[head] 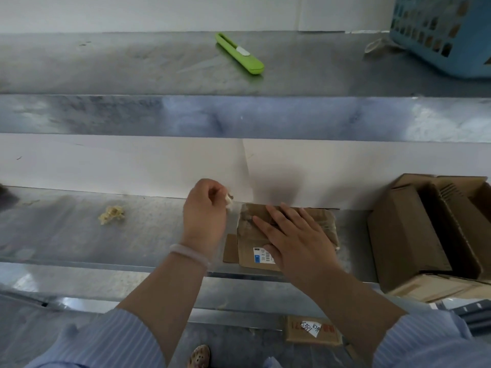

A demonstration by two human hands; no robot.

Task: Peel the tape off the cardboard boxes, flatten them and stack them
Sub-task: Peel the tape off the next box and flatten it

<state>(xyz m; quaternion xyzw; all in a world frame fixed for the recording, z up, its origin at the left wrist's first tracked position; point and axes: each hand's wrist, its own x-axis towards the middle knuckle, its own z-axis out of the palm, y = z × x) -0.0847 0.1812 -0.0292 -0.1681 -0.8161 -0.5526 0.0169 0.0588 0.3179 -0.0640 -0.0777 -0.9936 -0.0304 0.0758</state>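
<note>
A flattened cardboard box (265,235) lies on the lower step of a dull, scuffed metal counter (79,235), its far edge against the pale vertical panel behind. The brown board looks creased and worn, with a glossy film over its right part and a white and blue printed label (261,255) near its front edge. The right hand (295,235) rests flat on the box with fingers spread and extended, pressing the board down and gripping nothing. The left hand (204,211) is raised just beside the box's left edge, curled into a loose fist with thumb and fingertips pinched on a small crumpled bit of whitish tape (229,200); a faint clear strip seems to run from it down to the box, though the blur makes this uncertain. A smooth pale bangle (188,254) circles the left wrist, and both forearms come out of light blue striped sleeves. Farther left on the same step sits a yellowish crumpled wad of tape (111,214). At the right edge, several folded brown cardboard boxes (425,235) are piled. On the upper step lie a slim, lime-green utility knife (239,53) with a white slider and, at the far right, a blue plastic basket (441,33) with a latticed wall.
</note>
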